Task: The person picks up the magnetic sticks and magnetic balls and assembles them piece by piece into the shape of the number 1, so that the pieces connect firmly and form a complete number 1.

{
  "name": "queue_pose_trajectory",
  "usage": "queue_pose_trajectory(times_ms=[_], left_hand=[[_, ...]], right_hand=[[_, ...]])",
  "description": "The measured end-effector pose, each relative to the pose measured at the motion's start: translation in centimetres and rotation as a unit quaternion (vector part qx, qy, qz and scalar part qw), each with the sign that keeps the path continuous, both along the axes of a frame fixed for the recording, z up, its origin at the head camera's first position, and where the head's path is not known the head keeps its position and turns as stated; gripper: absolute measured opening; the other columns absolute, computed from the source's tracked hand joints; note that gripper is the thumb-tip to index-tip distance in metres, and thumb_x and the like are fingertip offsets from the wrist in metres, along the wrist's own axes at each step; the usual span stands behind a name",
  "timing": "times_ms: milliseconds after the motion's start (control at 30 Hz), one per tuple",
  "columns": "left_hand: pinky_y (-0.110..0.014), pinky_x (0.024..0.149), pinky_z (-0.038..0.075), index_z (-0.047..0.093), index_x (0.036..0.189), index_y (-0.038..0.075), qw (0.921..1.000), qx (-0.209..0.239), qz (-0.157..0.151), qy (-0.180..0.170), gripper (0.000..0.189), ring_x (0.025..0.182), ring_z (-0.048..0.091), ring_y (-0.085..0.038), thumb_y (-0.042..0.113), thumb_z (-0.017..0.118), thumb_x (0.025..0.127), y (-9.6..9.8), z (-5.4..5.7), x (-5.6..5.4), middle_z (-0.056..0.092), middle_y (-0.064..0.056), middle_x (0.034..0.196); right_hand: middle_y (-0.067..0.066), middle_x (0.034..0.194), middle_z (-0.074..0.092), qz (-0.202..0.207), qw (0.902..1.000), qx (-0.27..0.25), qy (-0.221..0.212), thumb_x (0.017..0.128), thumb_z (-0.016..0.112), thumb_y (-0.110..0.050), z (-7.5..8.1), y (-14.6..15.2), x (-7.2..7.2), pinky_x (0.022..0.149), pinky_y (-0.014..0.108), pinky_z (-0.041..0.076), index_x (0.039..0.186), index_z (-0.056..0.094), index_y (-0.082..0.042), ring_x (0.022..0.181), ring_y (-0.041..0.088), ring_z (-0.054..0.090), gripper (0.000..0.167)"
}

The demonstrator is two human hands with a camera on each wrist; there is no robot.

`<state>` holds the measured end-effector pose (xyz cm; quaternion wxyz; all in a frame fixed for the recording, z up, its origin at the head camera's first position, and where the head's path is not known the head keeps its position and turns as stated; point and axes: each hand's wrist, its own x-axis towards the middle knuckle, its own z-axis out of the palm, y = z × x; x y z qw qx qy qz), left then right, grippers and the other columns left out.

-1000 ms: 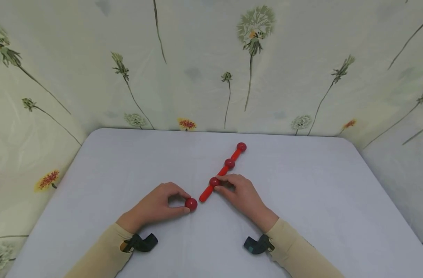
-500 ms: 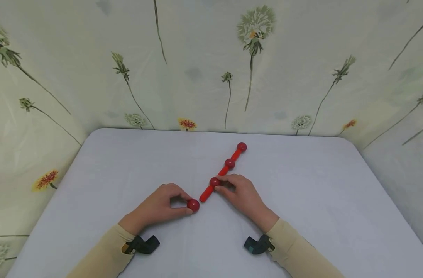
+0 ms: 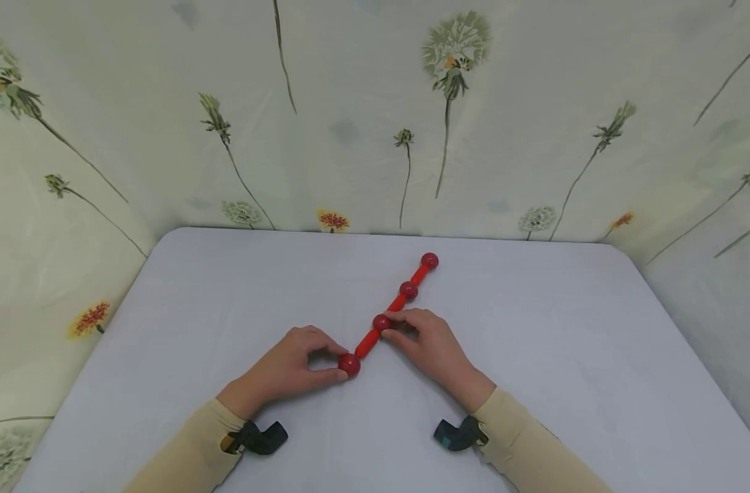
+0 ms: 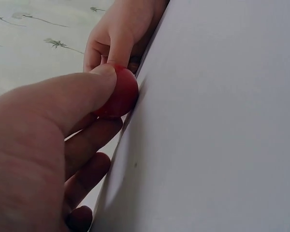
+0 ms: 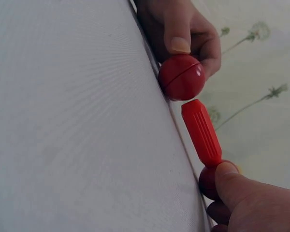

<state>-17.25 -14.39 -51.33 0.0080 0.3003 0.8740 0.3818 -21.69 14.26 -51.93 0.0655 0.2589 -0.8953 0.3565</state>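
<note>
A slanting line of red balls and short red rods lies on the white table. Thumb and fingers of my left hand (image 3: 289, 370) pinch a glossy red ball (image 3: 350, 365) at the near end of the line. In the right wrist view that ball (image 5: 182, 77) has a seam round it and sits right at the tip of a ribbed red rod (image 5: 201, 133). The rod's other end meets a second ball (image 3: 381, 322), which my right hand (image 3: 433, 349) pinches. Beyond it come a rod (image 3: 396, 303), a ball (image 3: 408, 290), another rod (image 3: 420, 274) and the far ball (image 3: 430, 261).
The white-covered table (image 3: 566, 329) has its far edge against a pale curtain (image 3: 350, 137) printed with dandelions. A dark wrist camera (image 3: 261, 438) is strapped at the left sleeve and another camera (image 3: 458, 435) at the right.
My left hand has slid its ball to the right, up to the near tip of the rod, closing most of the gap. The right hand has stayed on its ball.
</note>
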Motion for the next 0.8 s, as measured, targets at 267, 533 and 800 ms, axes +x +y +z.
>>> queue_pose_trajectory(times_ms=[267, 533, 800], left_hand=[[-0.033, 0.087, 0.047, 0.073, 0.113, 0.028, 1.0000, -0.006, 0.004, 0.006, 0.031, 0.099, 0.056, 0.002, 0.041, 0.077, 0.086, 0.18, -0.14, -0.06, 0.064, 0.028, 0.103], [-0.034, 0.089, 0.046, 0.073, 0.114, 0.027, 1.0000, -0.009, -0.002, -0.002, 0.032, 0.101, 0.056, 0.001, 0.040, 0.077, 0.086, 0.12, -0.07, -0.13, 0.064, 0.027, 0.104], [-0.036, 0.090, 0.045, 0.073, 0.114, 0.026, 1.0000, -0.004, -0.004, 0.002, 0.031, 0.101, 0.057, 0.001, 0.036, 0.079, 0.085, 0.08, 0.15, -0.02, 0.065, 0.026, 0.104]], right_hand=[[-0.014, 0.105, 0.067, -0.004, 0.9999, -0.001, -0.012, 0.087, 0.078, -0.029, 0.53, -0.03, 0.25, 0.081, 0.031, 0.052, 0.120, 0.071, -0.022, 0.092, 0.006, 0.059, 0.034], [-0.013, 0.103, 0.067, -0.004, 0.9999, 0.007, -0.014, 0.088, 0.077, -0.030, 0.53, -0.06, 0.16, 0.081, 0.030, 0.052, 0.120, 0.070, -0.022, 0.091, 0.006, 0.058, 0.034], [-0.012, 0.102, 0.067, -0.003, 0.9999, 0.006, -0.012, 0.088, 0.077, -0.028, 0.49, -0.08, 0.14, 0.081, 0.031, 0.052, 0.120, 0.071, -0.021, 0.091, 0.006, 0.058, 0.033]])
